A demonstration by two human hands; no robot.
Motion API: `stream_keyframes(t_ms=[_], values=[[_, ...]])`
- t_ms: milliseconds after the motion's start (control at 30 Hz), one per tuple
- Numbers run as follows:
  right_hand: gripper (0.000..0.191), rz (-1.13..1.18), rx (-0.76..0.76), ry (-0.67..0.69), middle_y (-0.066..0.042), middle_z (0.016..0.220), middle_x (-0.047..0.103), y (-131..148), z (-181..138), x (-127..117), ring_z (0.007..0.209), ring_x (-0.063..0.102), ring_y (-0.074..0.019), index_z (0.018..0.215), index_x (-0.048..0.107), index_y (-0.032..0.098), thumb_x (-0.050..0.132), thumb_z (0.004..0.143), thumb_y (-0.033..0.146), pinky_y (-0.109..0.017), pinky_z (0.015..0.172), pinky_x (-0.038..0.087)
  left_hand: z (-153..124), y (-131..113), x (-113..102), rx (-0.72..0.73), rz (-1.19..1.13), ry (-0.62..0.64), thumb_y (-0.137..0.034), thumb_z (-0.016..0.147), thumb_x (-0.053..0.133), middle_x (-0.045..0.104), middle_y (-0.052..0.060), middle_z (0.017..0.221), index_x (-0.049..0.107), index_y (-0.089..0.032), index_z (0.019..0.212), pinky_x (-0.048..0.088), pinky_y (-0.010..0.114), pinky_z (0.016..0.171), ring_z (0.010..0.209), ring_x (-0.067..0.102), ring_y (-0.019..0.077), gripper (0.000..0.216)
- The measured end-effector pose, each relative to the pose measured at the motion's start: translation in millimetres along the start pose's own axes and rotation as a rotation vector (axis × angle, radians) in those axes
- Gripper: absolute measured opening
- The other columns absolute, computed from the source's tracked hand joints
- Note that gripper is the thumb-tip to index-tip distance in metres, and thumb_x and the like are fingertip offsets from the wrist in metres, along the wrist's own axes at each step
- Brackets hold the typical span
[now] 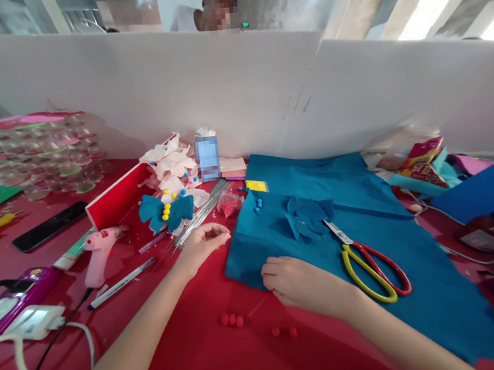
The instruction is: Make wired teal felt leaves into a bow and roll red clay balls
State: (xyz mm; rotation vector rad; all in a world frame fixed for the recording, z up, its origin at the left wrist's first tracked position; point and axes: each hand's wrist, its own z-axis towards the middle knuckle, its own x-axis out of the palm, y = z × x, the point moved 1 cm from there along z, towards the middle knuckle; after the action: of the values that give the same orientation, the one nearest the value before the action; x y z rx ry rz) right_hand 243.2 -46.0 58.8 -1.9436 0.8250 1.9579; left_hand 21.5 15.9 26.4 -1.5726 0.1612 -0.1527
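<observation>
My left hand (202,242) rests on the red table with its fingers curled and pinched together near a bundle of thin metal wires (201,210); what it pinches I cannot make out. My right hand (299,282) lies knuckles-down on the near edge of a teal felt sheet (349,198), fingers curled under. A teal felt flower piece (306,217) lies on the sheet beside yellow-and-red scissors (370,263). A finished teal flower with yellow beads (165,211) sits by pale flowers (172,166). Small red pompoms (232,320) lie in front of me.
A pink glue gun (99,253), a white pen (122,282), a black phone (50,226), a purple device (15,292) and cables lie at the left. Clear cups (45,153) are stacked at the back left. A white partition (237,92) stands behind, a person beyond it. Snack packet (421,161) and blue felt at right.
</observation>
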Motion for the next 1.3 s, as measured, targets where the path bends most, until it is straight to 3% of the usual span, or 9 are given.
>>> stream_keyframes(t_ms=[100,200,267,333,633,1300], values=[[0.013,0.423,0.172,-0.139,-0.003,0.087,0.066,-8,-6,-1,0.081,0.061,-0.0164,0.084,0.063,0.019,0.056,0.079,0.009,-0.025,0.070,0.048,-6,1,13,-0.018,-0.012,0.100,-0.034,0.068,0.071,0.068,0.002,0.076,0.067,-0.018,0.075,0.046,0.025,0.068,0.072,0.060,0.0143,0.019],[0.003,0.867,0.324,-0.390,-0.002,0.079,0.068,-15,-2,10,0.074,0.064,-0.0151,0.082,0.057,0.020,0.054,0.083,0.019,-0.026,0.070,0.049,-11,3,28,-0.037,-0.031,0.177,-0.034,0.068,0.073,0.069,0.004,0.074,0.068,-0.017,0.074,0.047,0.026,0.066,0.070,0.062,0.0150,0.019],[0.007,1.074,0.410,-0.503,-0.003,0.074,0.069,-17,3,23,0.070,0.065,-0.0156,0.082,0.054,0.019,0.054,0.083,0.026,-0.027,0.068,0.050,-14,3,36,-0.041,-0.048,0.192,-0.033,0.067,0.073,0.070,0.004,0.074,0.068,-0.017,0.073,0.048,0.026,0.066,0.070,0.062,0.0151,0.019],[0.012,1.172,0.463,-0.528,-0.004,0.072,0.069,-17,8,33,0.068,0.066,-0.0164,0.081,0.054,0.019,0.057,0.081,0.030,-0.029,0.067,0.051,-16,4,42,-0.045,-0.068,0.178,-0.033,0.069,0.073,0.070,0.004,0.075,0.068,-0.016,0.074,0.049,0.026,0.067,0.071,0.063,0.0152,0.019],[0.016,1.202,0.522,-0.514,-0.005,0.071,0.067,-9,11,38,0.065,0.065,-0.0163,0.081,0.056,0.017,0.058,0.080,0.033,-0.029,0.065,0.052,-17,11,45,-0.123,-0.228,0.030,-0.034,0.067,0.076,0.072,0.004,0.082,0.070,-0.015,0.088,0.055,0.027,0.075,0.079,0.068,0.0165,0.029],[0.008,1.169,0.451,-0.539,-0.001,0.067,0.064,-10,12,44,0.059,0.058,-0.0121,0.078,0.053,0.019,0.056,0.082,0.025,-0.024,0.058,0.046,-19,7,45,-0.188,-0.254,0.025,-0.034,0.065,0.078,0.073,0.006,0.079,0.072,-0.014,0.082,0.056,0.024,0.071,0.074,0.068,0.0151,0.027]])
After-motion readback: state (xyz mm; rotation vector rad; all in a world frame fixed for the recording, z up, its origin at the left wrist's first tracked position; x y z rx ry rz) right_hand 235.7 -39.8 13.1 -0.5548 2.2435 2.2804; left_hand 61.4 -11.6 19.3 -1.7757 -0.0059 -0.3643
